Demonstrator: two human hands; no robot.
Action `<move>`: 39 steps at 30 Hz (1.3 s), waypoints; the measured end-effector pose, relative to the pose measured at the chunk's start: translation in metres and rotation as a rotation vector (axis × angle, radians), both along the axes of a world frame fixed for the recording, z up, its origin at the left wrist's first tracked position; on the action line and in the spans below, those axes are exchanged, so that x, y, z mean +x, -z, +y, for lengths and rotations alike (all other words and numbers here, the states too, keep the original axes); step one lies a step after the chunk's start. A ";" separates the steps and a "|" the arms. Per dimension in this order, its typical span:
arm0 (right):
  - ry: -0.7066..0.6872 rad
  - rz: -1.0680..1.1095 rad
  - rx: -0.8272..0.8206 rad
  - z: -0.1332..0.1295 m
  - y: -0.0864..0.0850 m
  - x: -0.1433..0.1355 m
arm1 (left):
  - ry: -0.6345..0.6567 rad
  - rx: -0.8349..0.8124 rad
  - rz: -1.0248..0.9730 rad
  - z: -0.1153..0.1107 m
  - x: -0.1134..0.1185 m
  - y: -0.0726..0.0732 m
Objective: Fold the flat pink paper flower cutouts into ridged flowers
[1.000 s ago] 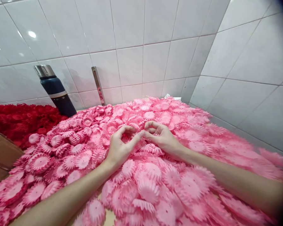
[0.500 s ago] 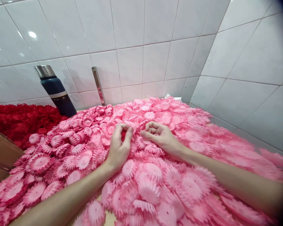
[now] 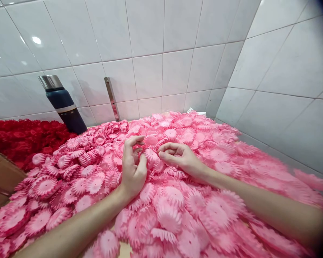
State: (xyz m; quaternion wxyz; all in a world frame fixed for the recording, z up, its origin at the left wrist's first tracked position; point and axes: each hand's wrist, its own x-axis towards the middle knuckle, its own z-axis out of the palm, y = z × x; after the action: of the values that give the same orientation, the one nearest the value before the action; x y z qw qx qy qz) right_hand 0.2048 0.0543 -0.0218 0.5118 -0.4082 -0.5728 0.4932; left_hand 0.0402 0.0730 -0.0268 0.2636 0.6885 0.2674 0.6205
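My left hand (image 3: 134, 166) is over the middle of a wide heap of pink fringed petal discs (image 3: 169, 215). Its thumb and forefinger stand apart, the other fingers curl inward, and nothing shows between them. Close by on the right, my right hand (image 3: 179, 156) has its thumb and forefinger tips pressed together just above the discs; whatever the pinch holds, if anything, is too small to make out. The two hands do not touch. A pale pink disc (image 3: 151, 155) lies between them.
A dark blue bottle (image 3: 66, 107) with a steel cap stands at the back left beside a red heap (image 3: 24, 138). A metal strip (image 3: 112, 98) leans on the tiled wall (image 3: 148, 75). A cardboard box (image 3: 2, 175) is at the left edge.
My left hand has opened, its thumb and forefinger parting, and has shifted slightly left. My right hand's thumb and forefinger have closed together.
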 end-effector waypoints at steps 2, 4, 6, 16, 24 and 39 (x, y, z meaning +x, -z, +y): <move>0.021 -0.018 0.017 0.000 0.000 -0.001 | 0.041 0.026 -0.024 0.000 0.001 0.000; 0.027 -0.002 0.028 0.001 0.000 -0.001 | 0.064 0.029 -0.035 -0.001 0.002 -0.001; 0.030 0.015 0.020 0.002 0.001 -0.001 | 0.037 0.014 0.011 -0.001 0.001 -0.004; 0.043 0.017 0.118 0.001 0.000 0.001 | -0.008 -0.080 0.170 -0.005 -0.001 -0.008; 0.009 0.201 -0.055 0.003 0.002 0.002 | 0.076 -0.118 0.200 -0.004 0.000 -0.008; -0.001 0.062 -0.027 0.001 0.000 0.003 | 0.135 -0.094 0.243 0.004 -0.003 -0.003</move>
State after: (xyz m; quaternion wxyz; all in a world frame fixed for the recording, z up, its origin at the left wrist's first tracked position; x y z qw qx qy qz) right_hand 0.2075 0.0551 -0.0222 0.5235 -0.3994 -0.5501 0.5137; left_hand 0.0367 0.0766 -0.0235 0.3025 0.7618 0.2793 0.5002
